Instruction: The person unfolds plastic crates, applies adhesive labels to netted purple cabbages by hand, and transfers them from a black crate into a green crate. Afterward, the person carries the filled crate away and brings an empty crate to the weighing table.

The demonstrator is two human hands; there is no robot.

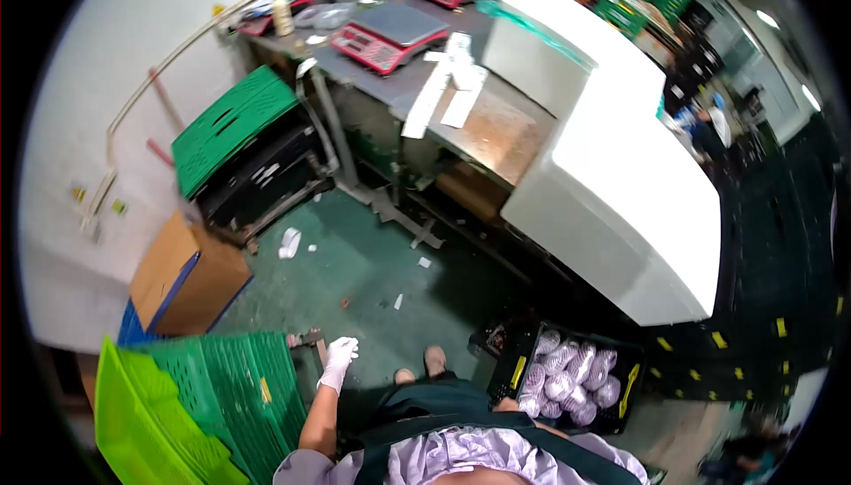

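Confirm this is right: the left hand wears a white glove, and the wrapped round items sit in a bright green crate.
Not quite: the crate holding the wrapped round items is black, not bright green; the head view shows it. The left hand wears a white glove.

at seven o'clock, the left hand (pixel 340 359) is covered in plain white by a thin glove (pixel 331 380). toward five o'clock, pale-purple, white-streaked round wrapped items (pixel 560 386) are framed by a black rectangular plastic crate (pixel 631 354), marked with yellow.
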